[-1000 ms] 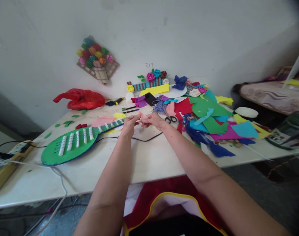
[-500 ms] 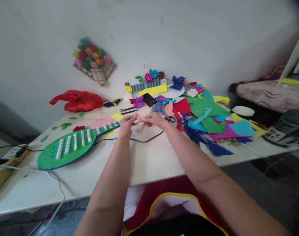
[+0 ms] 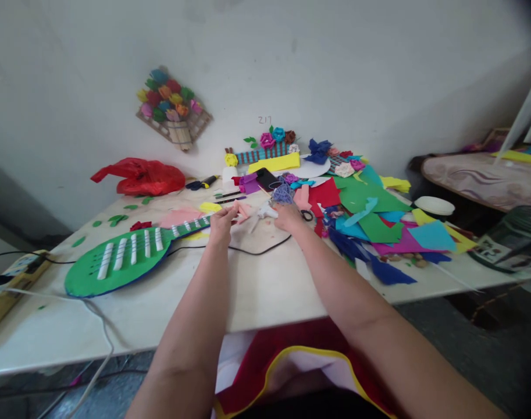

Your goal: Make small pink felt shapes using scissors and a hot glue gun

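Observation:
My left hand (image 3: 222, 224) is closed, pinching a small folded strip of pink crepe paper (image 3: 242, 212) that points to the right. My right hand (image 3: 288, 217) is low over the table with its fingers curled at a white glue gun (image 3: 266, 211); part of the gun is hidden by the hand. Scissors with black handles (image 3: 307, 215) lie just beyond the right hand, their blades mostly covered. A ball of purple-blue yarn (image 3: 282, 193) sits behind it. Left of my left hand lies a green guitar-shaped cutout (image 3: 134, 256) with white rolled strips across it.
Coloured paper pieces (image 3: 378, 209) cover the table's right side. A phone (image 3: 265, 179) and pens (image 3: 230, 198) lie at the back. A red plastic bag (image 3: 149, 177) is at back left, a power strip (image 3: 18, 282) at the left edge. A black cord (image 3: 252, 252) crosses the table.
My right hand has let go of the pink paper and moved right to the white glue gun. My left hand keeps the paper. The view has shifted slightly.

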`<state>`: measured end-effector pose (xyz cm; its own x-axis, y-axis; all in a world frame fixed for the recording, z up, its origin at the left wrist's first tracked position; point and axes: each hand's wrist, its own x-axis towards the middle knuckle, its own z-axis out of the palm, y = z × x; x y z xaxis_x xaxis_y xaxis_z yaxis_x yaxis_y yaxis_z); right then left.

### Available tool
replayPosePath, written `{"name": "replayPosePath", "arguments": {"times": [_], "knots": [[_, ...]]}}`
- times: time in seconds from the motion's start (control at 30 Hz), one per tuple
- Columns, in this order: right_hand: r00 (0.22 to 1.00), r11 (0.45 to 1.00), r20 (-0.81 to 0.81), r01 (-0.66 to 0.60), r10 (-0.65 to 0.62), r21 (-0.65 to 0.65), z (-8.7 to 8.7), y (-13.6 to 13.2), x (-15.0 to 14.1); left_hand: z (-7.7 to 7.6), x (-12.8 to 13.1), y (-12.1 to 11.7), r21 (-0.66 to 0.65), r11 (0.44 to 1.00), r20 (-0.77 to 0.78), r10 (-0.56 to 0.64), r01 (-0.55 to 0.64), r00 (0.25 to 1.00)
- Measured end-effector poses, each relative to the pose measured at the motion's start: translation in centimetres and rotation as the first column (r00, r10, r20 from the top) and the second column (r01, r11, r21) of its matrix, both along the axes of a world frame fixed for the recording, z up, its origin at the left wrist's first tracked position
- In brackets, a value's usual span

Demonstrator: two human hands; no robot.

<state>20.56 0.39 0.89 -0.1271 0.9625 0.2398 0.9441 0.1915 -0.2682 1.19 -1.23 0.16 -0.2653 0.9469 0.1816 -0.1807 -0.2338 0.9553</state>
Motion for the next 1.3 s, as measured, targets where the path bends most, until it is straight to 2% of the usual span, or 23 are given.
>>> {"name": "replayPosePath", "arguments": {"times": [0.1,0.2,0.33,0.4,0.43,0.47,0.57,0.67,0.73,0.8,0.87,1.07,1.17,1.3], "knots": [[0.996,0.999,0.085,0.031,-0.03,-0.014,-0.7,0.1,-0.9,-0.2,-0.2,0.2,0.002,1.0,0.013,-0.021,0.021,1.0],[0.996,0.998,0.067,0.063,-0.063,0.007,-1.0,0.3,-0.8,-0.4,-0.3,0.3,-0.005,0.999,0.031,-0.033,0.033,0.999],[0.982,0.993,-0.152,0.114,-0.111,0.012,-0.4,0.6,0.6,-0.7,-0.5,0.5,-0.021,0.999,0.033,-0.029,0.03,0.999],[0.935,0.989,-0.324,0.148,-0.14,0.001,0.0,0.7,1.3,-0.9,-0.6,0.8,-0.026,0.999,0.031,-0.044,0.045,0.999],[0.897,0.991,-0.422,0.134,-0.129,-0.017,0.1,0.8,1.7,-1.0,-0.6,0.9,-0.028,0.998,0.031,-0.053,0.053,0.998],[0.846,0.997,-0.529,0.068,-0.069,-0.02,0.2,0.8,2.0,-1.1,-0.7,1.0,-0.032,0.998,0.032,-0.061,0.062,0.998],[0.598,0.987,-0.794,-0.159,0.107,0.013,0.4,0.8,2.4,-1.3,-0.6,1.2,-0.042,0.994,0.041,-0.1,0.102,0.994],[0.395,0.933,-0.893,-0.353,0.214,0.067,0.7,0.4,2.6,-1.3,-0.5,1.1,-0.033,0.987,0.053,-0.154,0.156,0.987],[0.316,0.893,-0.923,-0.447,0.218,0.058,1.0,0.0,2.6,-1.3,-0.4,1.0,-0.035,0.985,0.059,-0.168,0.17,0.984],[0.308,0.857,-0.927,-0.515,0.212,0.025,1.2,-0.3,2.7,-1.4,-0.4,0.9,-0.046,0.982,0.058,-0.179,0.181,0.982],[0.346,0.828,-0.908,-0.56,0.235,0.001,1.4,-0.6,2.7,-1.4,-0.4,0.9,-0.054,0.98,0.055,-0.188,0.191,0.981],[0.417,0.787,-0.852,-0.617,0.317,-0.009,1.7,-0.8,2.6,-1.4,-0.3,1.1,-0.049,0.979,0.059,-0.195,0.198,0.979],[0.448,0.784,-0.826,-0.62,0.342,-0.012,1.9,-0.9,2.6,-1.4,-0.3,1.0,-0.047,0.979,0.066,-0.193,0.196,0.979],[0.507,0.81,-0.799,-0.584,0.323,-0.043,2.3,-1.4,2.5,-1.4,-0.3,1.0,-0.049,0.975,0.074,-0.212,0.216,0.974]]}}
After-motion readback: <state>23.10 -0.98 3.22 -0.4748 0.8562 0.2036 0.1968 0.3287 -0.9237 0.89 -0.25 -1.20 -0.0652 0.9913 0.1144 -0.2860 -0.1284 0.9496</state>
